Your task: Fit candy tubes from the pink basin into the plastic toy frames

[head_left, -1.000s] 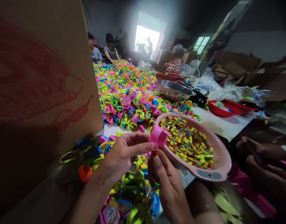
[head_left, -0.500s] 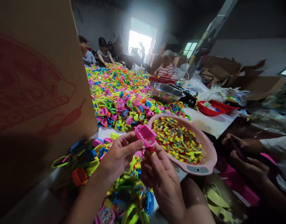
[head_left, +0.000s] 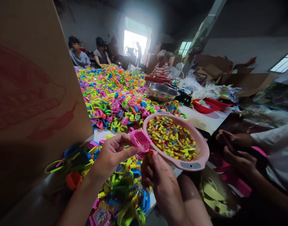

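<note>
Left hand point(head_left: 111, 153) pinches pink ring point(head_left: 133, 140), slanting down-right; right hand point(head_left: 164, 182) grips red-tipped piece point(head_left: 150, 152) beside its lower end.

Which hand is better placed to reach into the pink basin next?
Probably the right hand: it is nearer the pink basin, while the left hand is farther off, holding a pink plastic piece. The right hand isn't free either, though; its fingers pinch a small red-tipped piece.
</note>
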`<state>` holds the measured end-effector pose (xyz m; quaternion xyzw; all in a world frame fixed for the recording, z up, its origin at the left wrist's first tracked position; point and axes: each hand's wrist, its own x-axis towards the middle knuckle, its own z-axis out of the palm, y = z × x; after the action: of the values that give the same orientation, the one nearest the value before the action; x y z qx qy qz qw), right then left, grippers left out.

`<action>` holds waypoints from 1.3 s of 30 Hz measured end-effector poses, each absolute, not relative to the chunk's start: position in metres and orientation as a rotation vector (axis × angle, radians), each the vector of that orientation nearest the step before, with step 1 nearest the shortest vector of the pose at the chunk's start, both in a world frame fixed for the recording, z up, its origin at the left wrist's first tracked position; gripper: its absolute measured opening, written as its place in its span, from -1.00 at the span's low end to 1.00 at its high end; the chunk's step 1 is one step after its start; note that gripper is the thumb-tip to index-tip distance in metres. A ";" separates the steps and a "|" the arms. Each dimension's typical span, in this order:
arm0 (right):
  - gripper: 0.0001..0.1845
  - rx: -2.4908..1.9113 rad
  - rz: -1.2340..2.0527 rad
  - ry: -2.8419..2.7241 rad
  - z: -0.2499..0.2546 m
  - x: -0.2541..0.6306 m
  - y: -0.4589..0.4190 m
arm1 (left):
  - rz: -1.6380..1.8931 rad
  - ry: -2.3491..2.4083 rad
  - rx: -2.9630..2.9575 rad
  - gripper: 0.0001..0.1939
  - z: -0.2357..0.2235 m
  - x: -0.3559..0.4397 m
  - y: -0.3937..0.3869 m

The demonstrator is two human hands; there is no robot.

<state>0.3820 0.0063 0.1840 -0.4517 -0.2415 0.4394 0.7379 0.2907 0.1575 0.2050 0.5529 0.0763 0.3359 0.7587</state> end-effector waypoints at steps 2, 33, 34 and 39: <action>-0.39 -0.983 0.978 -0.525 0.185 0.382 0.005 | 0.740 0.167 1.236 -0.71 0.205 0.291 0.157; -0.81 -1.607 0.164 -1.732 0.180 0.376 -0.033 | 1.207 0.584 1.442 -0.66 0.239 0.192 0.228; -0.79 -1.607 0.111 -1.785 0.181 0.366 -0.030 | 1.210 0.580 1.454 -0.68 0.238 0.192 0.228; -0.85 -1.686 -0.264 -2.048 0.186 0.325 0.007 | 1.170 0.610 1.522 -0.69 0.235 0.192 0.222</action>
<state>0.3252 0.0072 0.1859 -0.6146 -0.7466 -0.0963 0.2357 0.1918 0.2221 0.2354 0.6386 0.2559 0.4911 0.5343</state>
